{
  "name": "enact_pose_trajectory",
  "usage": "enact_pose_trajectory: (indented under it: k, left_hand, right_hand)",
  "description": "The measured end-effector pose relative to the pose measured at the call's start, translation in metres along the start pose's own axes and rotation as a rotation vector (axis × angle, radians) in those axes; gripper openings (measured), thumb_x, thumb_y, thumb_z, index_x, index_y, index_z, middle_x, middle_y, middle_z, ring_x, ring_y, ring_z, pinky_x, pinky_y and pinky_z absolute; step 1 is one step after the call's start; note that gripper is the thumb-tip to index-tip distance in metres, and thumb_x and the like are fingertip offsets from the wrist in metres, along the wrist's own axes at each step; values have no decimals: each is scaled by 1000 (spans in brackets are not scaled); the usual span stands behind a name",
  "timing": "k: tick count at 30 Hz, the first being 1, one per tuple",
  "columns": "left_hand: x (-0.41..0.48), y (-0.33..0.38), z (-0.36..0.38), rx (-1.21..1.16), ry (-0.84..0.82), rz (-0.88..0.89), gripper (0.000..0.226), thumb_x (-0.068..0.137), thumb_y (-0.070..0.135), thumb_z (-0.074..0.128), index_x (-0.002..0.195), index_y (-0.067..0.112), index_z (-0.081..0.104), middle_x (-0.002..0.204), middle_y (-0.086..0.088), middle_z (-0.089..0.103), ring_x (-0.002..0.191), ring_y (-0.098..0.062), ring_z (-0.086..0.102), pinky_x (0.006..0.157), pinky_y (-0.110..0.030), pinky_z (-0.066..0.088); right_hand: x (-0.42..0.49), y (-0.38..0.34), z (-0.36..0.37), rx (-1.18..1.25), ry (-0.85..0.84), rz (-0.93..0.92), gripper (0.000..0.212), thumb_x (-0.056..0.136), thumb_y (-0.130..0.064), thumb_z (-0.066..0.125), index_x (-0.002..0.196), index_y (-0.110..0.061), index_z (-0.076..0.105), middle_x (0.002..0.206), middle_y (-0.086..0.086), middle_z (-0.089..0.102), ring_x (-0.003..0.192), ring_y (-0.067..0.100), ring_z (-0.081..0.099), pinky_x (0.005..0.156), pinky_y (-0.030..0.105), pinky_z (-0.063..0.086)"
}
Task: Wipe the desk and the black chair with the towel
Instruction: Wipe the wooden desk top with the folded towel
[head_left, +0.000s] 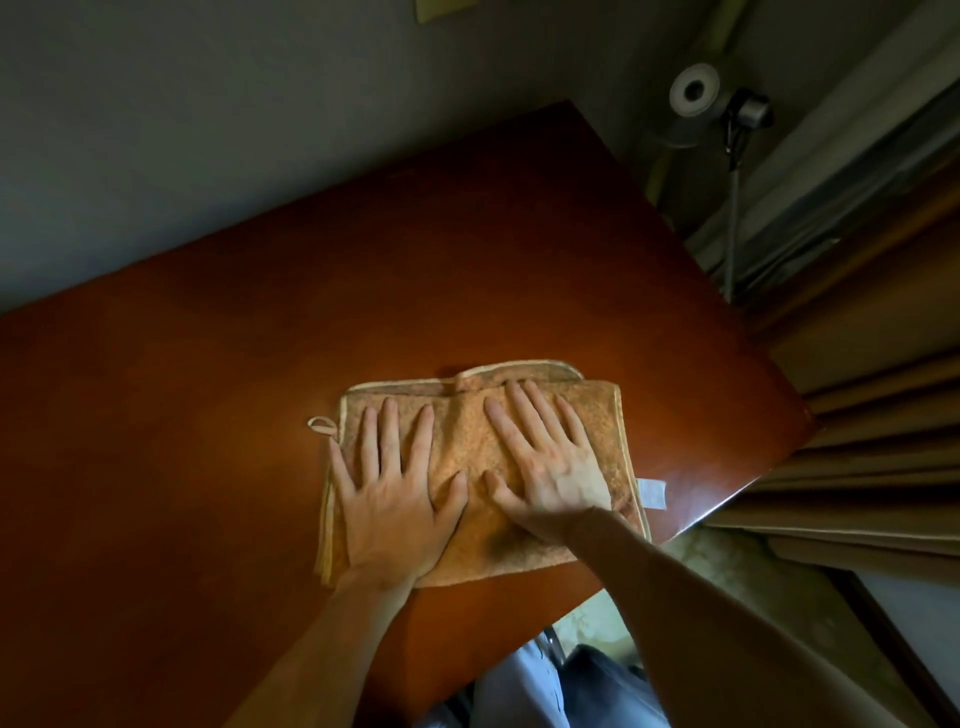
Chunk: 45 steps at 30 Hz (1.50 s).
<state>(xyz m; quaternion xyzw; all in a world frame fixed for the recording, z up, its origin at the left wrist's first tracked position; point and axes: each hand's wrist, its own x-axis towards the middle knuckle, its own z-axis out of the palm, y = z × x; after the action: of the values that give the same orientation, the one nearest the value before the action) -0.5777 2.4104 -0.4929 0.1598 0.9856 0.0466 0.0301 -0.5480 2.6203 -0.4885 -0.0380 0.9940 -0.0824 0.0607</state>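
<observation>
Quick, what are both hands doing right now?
Left hand: open, flat on the towel.
Right hand: open, flat on the towel too.

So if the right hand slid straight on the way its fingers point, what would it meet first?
Probably nothing soon: the right hand lies flat on the towel, fingers aimed up-left. Past the towel's folded far edge comes bare desk, then likely the wall.
</observation>
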Motion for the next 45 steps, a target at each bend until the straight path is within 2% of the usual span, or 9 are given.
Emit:
enact_pose_trajectory:
  k: [15, 29, 37, 45]
  left_hand:
    - [102, -25, -5, -33, 46, -98, 84, 95, 73, 29, 165, 28, 19, 173, -12, 11, 161, -30, 3, 123, -68, 4]
    - [204, -37, -11, -24, 73, -67, 86, 95, 77, 22, 164, 26, 22, 171, -16, 16, 159, -33, 10, 123, -68, 6]
    - [273, -42, -13, -18, 59, -100, 87, 94, 79, 19, 165, 29, 15, 171, -16, 15, 158, -35, 11, 123, -68, 5]
    - [342, -45, -16, -25, 57, -143, 85, 93, 76, 21, 164, 30, 17, 170, -14, 18, 158, -34, 12, 123, -68, 2]
  right_hand:
    - [109, 16, -15, 41, 82, -29, 81, 95, -63, 44, 164, -28, 22, 172, 6, 14, 159, 19, 5, 128, 50, 9]
    - [204, 42, -26, 15, 123, -19, 78, 96, -64, 40, 163, -29, 22, 172, 2, 16, 159, 16, 5, 128, 46, 6]
    - [275, 64, -38, -18, 111, -41, 78, 96, -66, 31, 164, -30, 19, 172, 2, 15, 159, 19, 8, 128, 47, 8]
    - [350, 87, -46, -25, 182, -102, 76, 96, -63, 34, 162, -27, 27, 169, 5, 25, 157, 22, 18, 127, 49, 15]
